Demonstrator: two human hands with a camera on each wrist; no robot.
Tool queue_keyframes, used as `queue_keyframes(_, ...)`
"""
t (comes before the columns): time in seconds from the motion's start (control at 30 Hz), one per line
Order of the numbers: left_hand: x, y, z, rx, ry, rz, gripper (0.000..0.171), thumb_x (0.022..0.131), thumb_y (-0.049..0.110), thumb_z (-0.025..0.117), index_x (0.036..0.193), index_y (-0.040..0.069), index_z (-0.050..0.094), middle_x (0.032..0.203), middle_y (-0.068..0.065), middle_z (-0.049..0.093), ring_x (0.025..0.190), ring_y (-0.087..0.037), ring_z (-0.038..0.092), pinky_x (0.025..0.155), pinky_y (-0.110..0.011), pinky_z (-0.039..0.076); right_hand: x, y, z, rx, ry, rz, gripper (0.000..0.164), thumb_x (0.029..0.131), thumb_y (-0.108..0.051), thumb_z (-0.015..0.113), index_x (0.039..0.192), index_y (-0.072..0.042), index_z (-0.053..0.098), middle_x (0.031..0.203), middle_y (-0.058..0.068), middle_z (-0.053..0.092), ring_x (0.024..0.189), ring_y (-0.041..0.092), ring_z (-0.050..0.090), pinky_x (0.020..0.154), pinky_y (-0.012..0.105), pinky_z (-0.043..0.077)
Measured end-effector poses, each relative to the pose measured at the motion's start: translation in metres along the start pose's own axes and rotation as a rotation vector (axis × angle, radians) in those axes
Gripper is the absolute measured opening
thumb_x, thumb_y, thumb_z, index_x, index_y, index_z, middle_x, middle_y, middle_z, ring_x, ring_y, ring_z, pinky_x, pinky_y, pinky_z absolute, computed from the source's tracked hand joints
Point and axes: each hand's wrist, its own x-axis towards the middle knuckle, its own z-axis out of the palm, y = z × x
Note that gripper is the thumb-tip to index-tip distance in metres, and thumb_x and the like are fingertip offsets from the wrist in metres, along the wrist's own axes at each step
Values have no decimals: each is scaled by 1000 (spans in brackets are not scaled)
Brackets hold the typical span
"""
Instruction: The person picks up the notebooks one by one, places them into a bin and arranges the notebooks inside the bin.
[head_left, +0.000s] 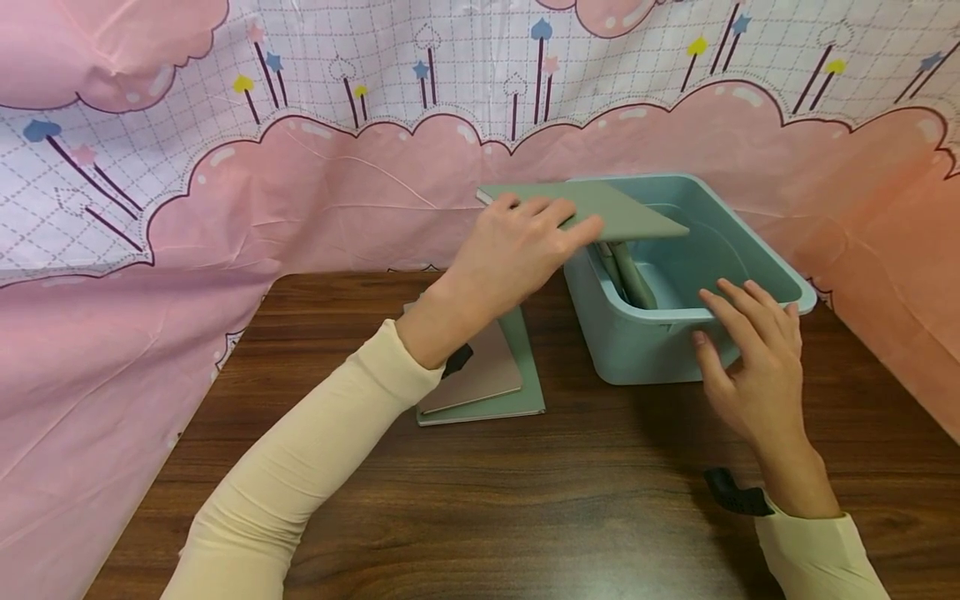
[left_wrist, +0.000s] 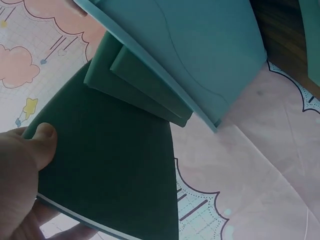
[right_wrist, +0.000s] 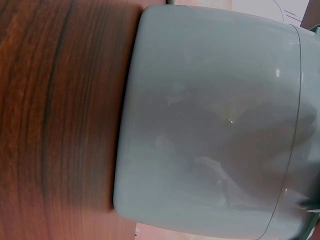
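Observation:
My left hand [head_left: 517, 250] grips a green hardcover notebook [head_left: 622, 212] by its edge, holding it over the left side of a light blue plastic bin [head_left: 648, 350]. In the left wrist view the thumb [left_wrist: 46, 142] presses on the notebook's dark cover, with other fingers beneath. Green notebooks [head_left: 636, 279] stand inside the bin along its left wall, partly hidden under the held one. At the bin's front right, my right hand [head_left: 757, 375] has its fingers spread right at the rim, thumb by the outer front wall. The right wrist view shows mostly the bin's smooth wall [right_wrist: 210, 120].
Left of the bin, a smaller beige-pink notebook [head_left: 487, 371] lies on a larger green notebook [head_left: 531, 367], both partly behind my left forearm. They rest on a dark wooden table [head_left: 487, 508]. A pink patterned cloth [head_left: 360, 208] hangs behind and at the sides.

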Motion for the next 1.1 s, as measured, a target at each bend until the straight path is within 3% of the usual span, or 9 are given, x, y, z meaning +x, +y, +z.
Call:
queue_keyframes(0.27,3,-5,-4,-20,-24,-22,32,111,1,38,102,22,61,95,-2,71,92,-21,72,81,-40,58,2,-1,0,3,12,-15,46,88,-10,72,134,-8,73,145,20,66,149,39,49,128,73,11)
queue_keyframes(0.5,5,-6,-1,-13,2,-27,34,111,2,38,101,24,62,93,-2,70,92,-22,72,79,-39,55,1,0,-1,-2,8,-8,46,89,-11,72,135,-9,73,145,20,66,149,38,49,128,72,11)
queue_keyframes(0.67,4,-6,-2,-24,-23,-47,27,111,6,45,104,26,62,101,-3,72,102,-24,74,80,-40,56,1,1,-1,1,8,-7,46,88,-12,72,134,-8,73,145,20,66,149,39,49,128,73,11)
queue_keyframes(1.1,6,-6,-2,-24,-33,-41,30,110,4,43,110,27,63,114,-6,72,109,-26,71,81,-39,60,0,2,-2,2,-4,1,46,89,-15,71,135,-10,73,145,19,66,149,38,49,129,72,10)
